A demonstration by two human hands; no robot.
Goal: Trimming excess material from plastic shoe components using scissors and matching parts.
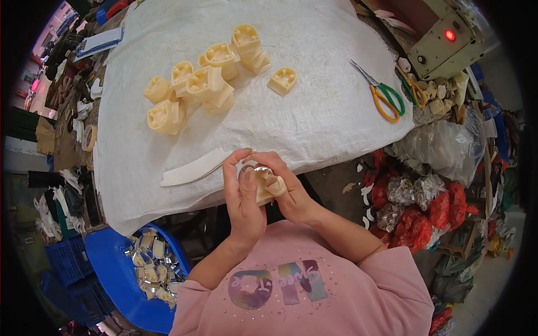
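Left hand point(242, 196) and right hand point(288, 190), both closed on a cream plastic shoe heel point(268, 187), press a silvery cap point(259, 168) onto it; seating calls for firm thumb pressure.

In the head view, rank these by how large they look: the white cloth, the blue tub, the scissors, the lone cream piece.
1. white cloth
2. blue tub, nearer the camera and partly cut off
3. scissors
4. lone cream piece
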